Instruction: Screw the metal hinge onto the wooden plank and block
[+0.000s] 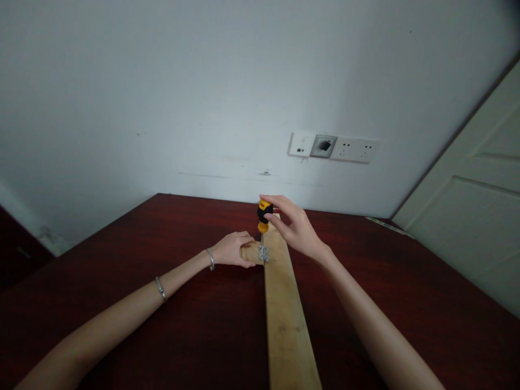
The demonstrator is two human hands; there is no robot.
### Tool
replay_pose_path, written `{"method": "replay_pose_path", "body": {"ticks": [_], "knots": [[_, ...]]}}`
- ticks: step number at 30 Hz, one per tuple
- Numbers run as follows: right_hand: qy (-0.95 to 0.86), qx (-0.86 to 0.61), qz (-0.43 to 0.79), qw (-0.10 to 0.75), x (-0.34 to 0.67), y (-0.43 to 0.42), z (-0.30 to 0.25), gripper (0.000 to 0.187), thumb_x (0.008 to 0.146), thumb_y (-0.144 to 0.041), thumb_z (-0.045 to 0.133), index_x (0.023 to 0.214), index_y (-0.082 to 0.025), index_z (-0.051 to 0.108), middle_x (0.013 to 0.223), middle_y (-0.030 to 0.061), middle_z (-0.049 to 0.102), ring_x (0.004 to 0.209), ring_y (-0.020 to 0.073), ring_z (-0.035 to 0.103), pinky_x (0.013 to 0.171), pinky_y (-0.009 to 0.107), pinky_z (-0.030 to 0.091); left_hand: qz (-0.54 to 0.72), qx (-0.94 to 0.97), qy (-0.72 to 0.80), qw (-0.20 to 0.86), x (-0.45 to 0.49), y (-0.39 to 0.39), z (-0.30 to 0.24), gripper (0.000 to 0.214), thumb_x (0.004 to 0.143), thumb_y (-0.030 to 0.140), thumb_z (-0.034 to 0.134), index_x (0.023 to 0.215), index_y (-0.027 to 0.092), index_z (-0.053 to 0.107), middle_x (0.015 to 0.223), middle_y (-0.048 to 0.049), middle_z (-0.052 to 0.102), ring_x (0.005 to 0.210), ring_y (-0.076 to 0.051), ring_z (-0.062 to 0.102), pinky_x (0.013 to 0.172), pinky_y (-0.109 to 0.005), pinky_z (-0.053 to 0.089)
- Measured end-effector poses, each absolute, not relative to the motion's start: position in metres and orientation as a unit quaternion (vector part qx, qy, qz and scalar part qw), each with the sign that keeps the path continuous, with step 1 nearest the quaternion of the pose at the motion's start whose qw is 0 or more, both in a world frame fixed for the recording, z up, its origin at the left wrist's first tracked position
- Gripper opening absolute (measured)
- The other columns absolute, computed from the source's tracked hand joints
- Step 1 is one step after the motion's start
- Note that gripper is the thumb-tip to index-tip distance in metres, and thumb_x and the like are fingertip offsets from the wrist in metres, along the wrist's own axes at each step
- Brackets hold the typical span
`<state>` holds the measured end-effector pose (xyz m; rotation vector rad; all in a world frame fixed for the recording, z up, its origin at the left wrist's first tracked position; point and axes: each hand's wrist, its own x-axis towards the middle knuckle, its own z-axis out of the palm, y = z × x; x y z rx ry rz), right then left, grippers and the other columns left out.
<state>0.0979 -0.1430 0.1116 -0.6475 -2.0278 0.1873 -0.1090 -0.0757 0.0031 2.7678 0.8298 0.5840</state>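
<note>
My right hand (293,223) grips a short yellow-and-black screwdriver (265,214) by its handle, held upright with the tip pointing down at a metal hinge (264,253). The hinge spans the joint between a small wood block (248,251) and a long wooden board (286,309). My left hand (232,249) is wrapped round the block from the left, thumb on the near side and fingers on the far side. Whether the screwdriver's tip sits in a screw is too small to tell.
The board lies on a dark red wooden table (162,336) and runs toward me. Behind the table stands a white wall (182,97) with a row of sockets (353,150). A pale panelled door (479,179) is at the right.
</note>
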Motion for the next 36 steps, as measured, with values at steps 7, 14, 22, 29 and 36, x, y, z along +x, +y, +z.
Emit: {"method": "replay_pose_path", "body": {"ticks": [7,14,22,29,36], "knots": [[-0.806,-0.282,0.050,0.519,0.097,-0.136,0.106,0.031,0.083,-0.028,0.064,0.114,-0.026,0.056,0.108,0.0053,0.061,0.097,0.0194,0.058,0.079,0.036,0.055,0.190,0.933,0.286,0.109,-0.109,-0.077,0.006,0.054,0.063,0.045,0.076,0.107,0.018,0.062,0.096,-0.0046,0.060,0.082,-0.020,0.060,0.075,-0.031,0.047],[-0.832,-0.277,0.085,0.473,0.101,-0.139,0.107,0.049,0.088,-0.016,0.052,0.134,-0.028,0.044,0.126,0.0058,0.057,0.111,0.0203,0.056,0.094,0.042,0.051,0.187,0.936,0.274,0.117,-0.110,-0.074,0.003,0.055,0.064,0.046,0.076,0.108,0.017,0.062,0.097,-0.0057,0.061,0.085,-0.021,0.059,0.078,-0.032,0.047],[-0.800,-0.292,0.100,0.515,0.095,-0.130,0.096,0.041,0.084,-0.027,0.062,0.124,-0.032,0.051,0.115,0.0068,0.051,0.102,0.0208,0.055,0.082,0.041,0.058,0.182,0.933,0.285,0.121,-0.110,-0.075,0.005,0.055,0.064,0.047,0.075,0.109,0.018,0.062,0.097,-0.0051,0.060,0.084,-0.020,0.060,0.077,-0.030,0.047],[-0.816,-0.273,0.109,0.498,0.096,-0.134,0.099,0.041,0.092,-0.018,0.045,0.131,-0.032,0.046,0.128,0.0066,0.052,0.117,0.0210,0.050,0.095,0.044,0.050,0.182,0.935,0.278,0.122,-0.110,-0.074,0.004,0.056,0.065,0.049,0.074,0.109,0.017,0.063,0.097,-0.0060,0.061,0.086,-0.021,0.060,0.079,-0.031,0.046],[-0.787,-0.308,0.082,0.527,0.094,-0.131,0.096,0.039,0.085,-0.030,0.061,0.124,-0.032,0.053,0.108,0.0063,0.049,0.100,0.0200,0.054,0.083,0.039,0.055,0.180,0.935,0.282,0.118,-0.110,-0.074,0.003,0.055,0.065,0.049,0.075,0.107,0.017,0.063,0.096,-0.0056,0.061,0.084,-0.021,0.060,0.077,-0.032,0.047]]}}
